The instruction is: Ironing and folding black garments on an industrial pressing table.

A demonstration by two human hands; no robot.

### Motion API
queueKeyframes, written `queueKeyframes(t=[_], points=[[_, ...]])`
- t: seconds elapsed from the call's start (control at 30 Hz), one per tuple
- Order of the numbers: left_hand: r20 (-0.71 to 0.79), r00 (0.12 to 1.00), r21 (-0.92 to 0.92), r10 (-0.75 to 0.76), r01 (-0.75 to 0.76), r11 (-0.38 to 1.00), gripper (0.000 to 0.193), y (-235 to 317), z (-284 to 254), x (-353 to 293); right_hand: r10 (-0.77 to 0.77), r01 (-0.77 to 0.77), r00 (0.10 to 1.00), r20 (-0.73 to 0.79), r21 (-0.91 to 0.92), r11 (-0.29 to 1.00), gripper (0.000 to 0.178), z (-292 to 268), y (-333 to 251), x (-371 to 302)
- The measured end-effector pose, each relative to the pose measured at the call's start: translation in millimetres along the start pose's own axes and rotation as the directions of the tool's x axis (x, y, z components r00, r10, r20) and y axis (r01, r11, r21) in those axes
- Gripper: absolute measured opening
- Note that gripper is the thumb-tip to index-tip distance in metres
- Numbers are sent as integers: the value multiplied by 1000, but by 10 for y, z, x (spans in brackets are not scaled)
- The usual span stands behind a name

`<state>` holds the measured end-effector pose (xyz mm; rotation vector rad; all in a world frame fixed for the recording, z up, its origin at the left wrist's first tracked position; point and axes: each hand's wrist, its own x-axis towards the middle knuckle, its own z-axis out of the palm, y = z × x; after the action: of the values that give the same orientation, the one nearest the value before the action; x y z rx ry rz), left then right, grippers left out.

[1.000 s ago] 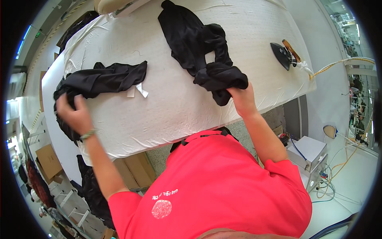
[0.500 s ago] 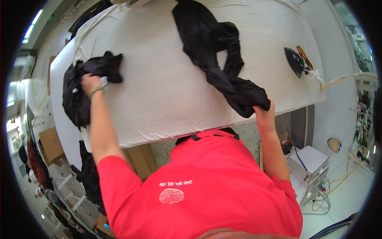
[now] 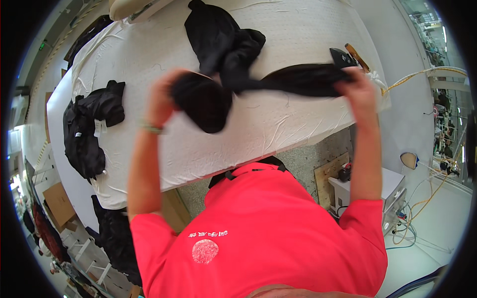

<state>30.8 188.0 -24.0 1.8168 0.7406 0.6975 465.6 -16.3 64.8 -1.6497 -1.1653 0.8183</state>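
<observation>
A soft black garment is stretched over the white-covered table, its far part lying on the cloth. Two long tube-shaped parts come toward me, legs or sleeves, I cannot tell which. My left hand, blurred by motion, grips the end of one part, which hangs wide and bunched above the table. Out to the right, my right hand is closed on the end of the other part, pulled taut sideways. That end partly covers the iron beside it. Both hands are raised over the table's near half.
A black iron with a wooden handle stands at the table's right end, its hose running off right. Another black garment with white tags lies at the left end. Below right is a white box-shaped machine; cardboard boxes stand left.
My left hand has left the tagged garment at the left and now holds one part of the middle garment. My right hand has moved up and away, pulling the other part straight toward the iron.
</observation>
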Motion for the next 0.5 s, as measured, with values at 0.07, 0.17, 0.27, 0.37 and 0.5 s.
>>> queueKeyframes(t=[0.07,0.17,0.27,0.37,0.5], points=[[-253,968,103,8,18,994,39,-140,-1052,-277,98,50,905,-414,332,942,34,-882,239,-21],[-546,816,-481,-190,-119,869,38,-21,-2271,-633,116,168,717,-687,332,928,33,-2314,692,-326],[-412,895,-587,-167,-121,801,31,157,-3213,-772,181,211,679,-711,425,880,28,-3056,973,-739],[-504,822,-563,-265,-81,822,22,-197,-3759,-625,270,87,667,-695,432,898,27,-3252,1142,-885],[-665,580,-603,-471,-43,797,17,-578,-3637,53,298,-30,533,-792,334,942,28,-3272,1117,-948]])
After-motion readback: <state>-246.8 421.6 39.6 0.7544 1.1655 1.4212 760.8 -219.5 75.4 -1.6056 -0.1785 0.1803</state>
